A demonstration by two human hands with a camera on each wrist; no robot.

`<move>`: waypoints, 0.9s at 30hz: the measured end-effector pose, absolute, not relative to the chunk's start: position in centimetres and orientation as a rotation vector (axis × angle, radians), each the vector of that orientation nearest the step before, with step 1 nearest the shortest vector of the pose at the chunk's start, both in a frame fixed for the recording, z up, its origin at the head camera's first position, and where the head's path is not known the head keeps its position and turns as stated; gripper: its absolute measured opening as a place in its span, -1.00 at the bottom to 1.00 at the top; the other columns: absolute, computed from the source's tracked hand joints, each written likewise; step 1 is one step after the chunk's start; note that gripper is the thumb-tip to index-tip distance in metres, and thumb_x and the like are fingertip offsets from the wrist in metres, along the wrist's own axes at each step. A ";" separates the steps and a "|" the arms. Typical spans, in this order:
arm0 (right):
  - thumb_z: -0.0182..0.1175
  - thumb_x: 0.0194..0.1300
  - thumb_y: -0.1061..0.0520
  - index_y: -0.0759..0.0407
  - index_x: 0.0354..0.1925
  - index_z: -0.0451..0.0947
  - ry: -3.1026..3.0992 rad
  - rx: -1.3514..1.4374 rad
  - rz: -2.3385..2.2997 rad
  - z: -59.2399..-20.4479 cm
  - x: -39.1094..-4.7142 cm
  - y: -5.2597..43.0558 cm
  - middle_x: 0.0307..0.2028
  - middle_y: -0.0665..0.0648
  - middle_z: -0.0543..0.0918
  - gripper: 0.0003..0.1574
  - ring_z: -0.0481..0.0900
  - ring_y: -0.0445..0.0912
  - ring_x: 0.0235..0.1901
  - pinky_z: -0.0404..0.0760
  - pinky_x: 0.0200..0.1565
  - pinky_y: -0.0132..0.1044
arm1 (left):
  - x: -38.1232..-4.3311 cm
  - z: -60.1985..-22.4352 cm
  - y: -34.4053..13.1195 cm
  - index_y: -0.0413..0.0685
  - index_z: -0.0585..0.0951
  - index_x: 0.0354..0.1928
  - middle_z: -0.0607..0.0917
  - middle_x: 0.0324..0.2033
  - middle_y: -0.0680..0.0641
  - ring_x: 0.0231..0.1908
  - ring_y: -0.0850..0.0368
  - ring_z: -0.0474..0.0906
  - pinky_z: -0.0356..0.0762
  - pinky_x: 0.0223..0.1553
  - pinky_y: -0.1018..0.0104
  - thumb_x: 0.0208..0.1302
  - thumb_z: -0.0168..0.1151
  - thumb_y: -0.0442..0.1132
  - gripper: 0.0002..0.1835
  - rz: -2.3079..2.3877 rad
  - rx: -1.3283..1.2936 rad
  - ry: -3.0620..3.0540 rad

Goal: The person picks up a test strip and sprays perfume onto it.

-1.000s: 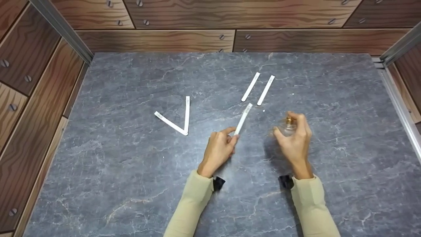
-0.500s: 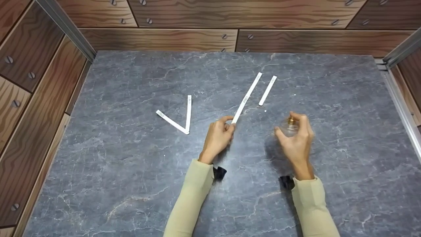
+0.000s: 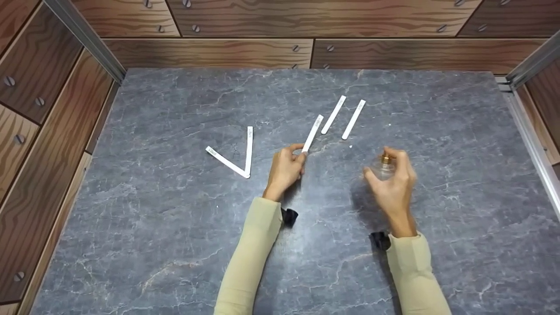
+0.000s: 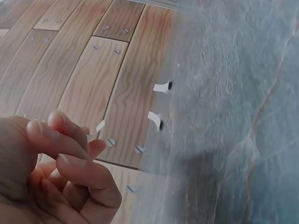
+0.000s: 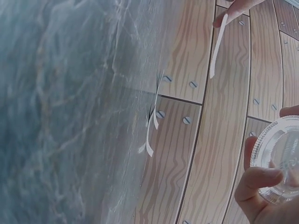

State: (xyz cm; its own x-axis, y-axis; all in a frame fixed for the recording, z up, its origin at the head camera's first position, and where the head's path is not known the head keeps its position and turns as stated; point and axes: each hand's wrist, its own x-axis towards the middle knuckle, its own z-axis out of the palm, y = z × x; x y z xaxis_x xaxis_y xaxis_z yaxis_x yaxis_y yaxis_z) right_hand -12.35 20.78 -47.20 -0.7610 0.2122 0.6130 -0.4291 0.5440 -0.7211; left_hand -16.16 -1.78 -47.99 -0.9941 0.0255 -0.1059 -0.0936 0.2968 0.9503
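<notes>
Left grip: narrow, thumb and index finger pinching 1 flat white strip of paper-like material at its near end. Strip appears clear of the worktop, right of its midline, marked end toward the far edge.

Right grip: curled round 1 small clear bottle with a ridged base, 1 finger at its gold-coloured top. Bottle is farther toward the right edge, well apart from the strip.

Handling notes (judgement): pinch only the last bit of strip, leaving the length exposed; light pressure, since it probably bends easily. Bottle looks slick: support its base with the thumb, leaving the top finger free. Strip and bottle should stay apart.

Farther out: 2 loose white strips near-parallel toward the far edge, the nearer of them just beside the held strip in the head view; risk of snagging, so lift over. 2 more white strips form a V toward the left edge; best left undisturbed.
</notes>
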 end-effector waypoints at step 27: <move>0.48 -0.18 0.53 0.48 -0.04 0.51 -2.130 0.155 1.238 -47.6 -12.5 20.8 -0.26 0.37 0.65 -0.36 0.58 0.13 -0.24 0.46 -0.14 -0.47 | -20.3 -48.8 -0.4 -0.43 0.60 0.13 0.62 -0.64 0.00 -0.75 0.31 0.47 0.45 -0.68 0.51 0.46 0.17 -0.39 -0.70 2.017 -0.319 2.298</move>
State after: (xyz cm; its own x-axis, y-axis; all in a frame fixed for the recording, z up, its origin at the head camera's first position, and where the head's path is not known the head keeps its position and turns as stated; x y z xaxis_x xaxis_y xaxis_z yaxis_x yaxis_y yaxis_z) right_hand -12.45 20.80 -47.59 -0.7748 0.2159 0.5942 -0.4094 0.5447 -0.7319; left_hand -20.27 -0.39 -48.75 -0.9762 -0.1111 -0.1864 -0.1992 0.1182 0.9728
